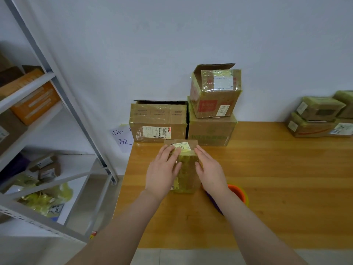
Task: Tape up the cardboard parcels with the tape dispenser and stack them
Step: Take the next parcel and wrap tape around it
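Shelving (pixel 28 104) of grey metal stands left of the desk (pixel 277 178), with boxes and yellow bags on its levels. A paper (pixel 123 139) with handwritten characters hangs on the wall by the desk's far left corner. A wide box (pixel 158 121) sits at that corner against the wall, its top flap raised.

Just in front of it, near the left edge, lies the parcel (pixel 188 169). It is wrapped in yellowish tape and has a white label at its far end. The left hand (pixel 162 173) lies flat on the parcel's left side, fingers straight, fingertips on the label. The right hand (pixel 211 171) presses flat against the right side, fingers straight too. Neither hand curls round anything.

Right of the wide box, along the far edge, a large box (pixel 210 131) carries a smaller box (pixel 215 92), slightly tilted, with one flap open. The dispenser (pixel 237 193), orange and purple, lies on the desk under the right wrist, mostly hidden. Further right along the far edge, taped parcels (pixel 321 115) are stacked two high.
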